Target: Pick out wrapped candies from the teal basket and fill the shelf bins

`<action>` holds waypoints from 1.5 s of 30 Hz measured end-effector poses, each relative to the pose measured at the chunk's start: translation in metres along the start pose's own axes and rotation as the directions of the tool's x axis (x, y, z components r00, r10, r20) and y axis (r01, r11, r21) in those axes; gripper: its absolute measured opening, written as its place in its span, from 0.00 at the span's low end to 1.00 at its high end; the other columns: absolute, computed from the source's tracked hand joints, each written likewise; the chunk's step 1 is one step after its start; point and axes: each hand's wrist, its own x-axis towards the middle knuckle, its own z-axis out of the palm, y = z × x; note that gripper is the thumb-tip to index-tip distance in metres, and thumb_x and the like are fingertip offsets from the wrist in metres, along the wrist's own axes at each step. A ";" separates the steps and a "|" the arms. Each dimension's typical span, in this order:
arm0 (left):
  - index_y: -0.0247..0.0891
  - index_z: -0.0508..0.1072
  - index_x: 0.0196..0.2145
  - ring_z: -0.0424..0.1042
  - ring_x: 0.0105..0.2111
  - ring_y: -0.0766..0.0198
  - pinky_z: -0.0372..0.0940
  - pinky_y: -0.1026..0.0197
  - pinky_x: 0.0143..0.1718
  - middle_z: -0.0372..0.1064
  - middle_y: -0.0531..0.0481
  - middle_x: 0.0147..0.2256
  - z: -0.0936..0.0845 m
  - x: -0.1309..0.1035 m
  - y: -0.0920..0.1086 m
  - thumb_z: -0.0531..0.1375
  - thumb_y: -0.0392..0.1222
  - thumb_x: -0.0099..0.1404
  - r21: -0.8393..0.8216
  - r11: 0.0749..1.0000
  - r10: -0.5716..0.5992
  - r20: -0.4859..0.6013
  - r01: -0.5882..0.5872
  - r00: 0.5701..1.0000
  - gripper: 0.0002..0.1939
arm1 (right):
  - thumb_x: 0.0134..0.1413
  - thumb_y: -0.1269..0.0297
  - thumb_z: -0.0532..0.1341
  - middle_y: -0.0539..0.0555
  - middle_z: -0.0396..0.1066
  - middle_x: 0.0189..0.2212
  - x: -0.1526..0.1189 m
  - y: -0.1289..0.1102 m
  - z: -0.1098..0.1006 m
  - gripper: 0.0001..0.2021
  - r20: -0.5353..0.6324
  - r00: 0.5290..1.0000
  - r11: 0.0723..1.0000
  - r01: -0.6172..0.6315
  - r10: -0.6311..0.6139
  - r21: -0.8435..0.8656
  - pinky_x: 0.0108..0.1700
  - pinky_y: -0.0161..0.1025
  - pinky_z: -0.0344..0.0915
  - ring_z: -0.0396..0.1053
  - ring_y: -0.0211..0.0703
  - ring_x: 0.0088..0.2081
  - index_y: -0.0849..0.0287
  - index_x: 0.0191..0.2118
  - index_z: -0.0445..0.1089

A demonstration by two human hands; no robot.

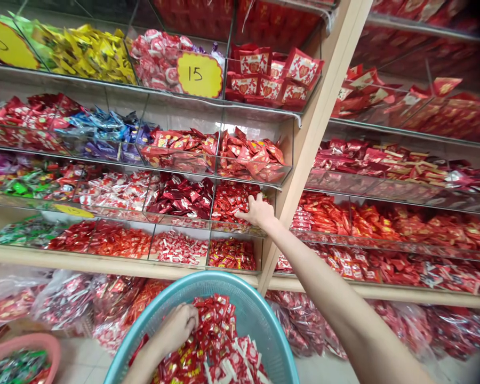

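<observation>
My left hand (180,324) is inside a teal plastic basket (282,341), its fingers curled in against a heap of small red wrapped candies (218,320). Whatever those fingers hold is hidden. White-and-red wrapped candies (240,365) lie in the same basket, nearer to me. Stretched out to the shelf, my right hand (260,212) has its thumb and fingers apart. It is over the right part of a clear bin of small red wrapped candies (230,200), and nothing shows in its grasp.
Clear-fronted bins of wrapped candies fill the shelves, with a wooden upright (304,138) right of my right hand. Dark red candies (184,196) fill the bin to the left. Below are plastic bags of candies (68,304) and a pink basket (55,354). A yellow tag (200,74) reads 15.
</observation>
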 end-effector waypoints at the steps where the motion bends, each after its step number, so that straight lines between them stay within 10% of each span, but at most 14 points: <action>1: 0.39 0.69 0.24 0.65 0.34 0.64 0.56 0.63 0.38 0.70 0.52 0.29 0.000 0.000 0.000 0.45 0.31 0.55 0.001 1.000 -0.003 -0.010 0.003 1.000 0.14 | 0.44 0.35 0.53 0.67 0.53 0.52 0.002 -0.002 0.002 0.37 -0.005 1.000 1.000 0.012 -0.012 -0.009 0.44 0.48 0.62 0.66 0.56 0.46 0.61 0.52 0.55; 45: 0.40 0.68 0.27 0.65 0.36 0.64 0.56 0.64 0.39 0.69 0.51 0.32 0.006 -0.002 0.014 0.44 0.35 0.59 -0.087 0.996 -0.014 -0.017 0.013 1.000 0.14 | 0.58 0.52 0.48 0.58 0.65 0.47 0.024 0.016 0.001 0.19 -0.088 0.982 0.986 0.166 -0.167 -0.016 0.41 0.40 0.60 0.66 0.49 0.45 0.54 0.51 0.60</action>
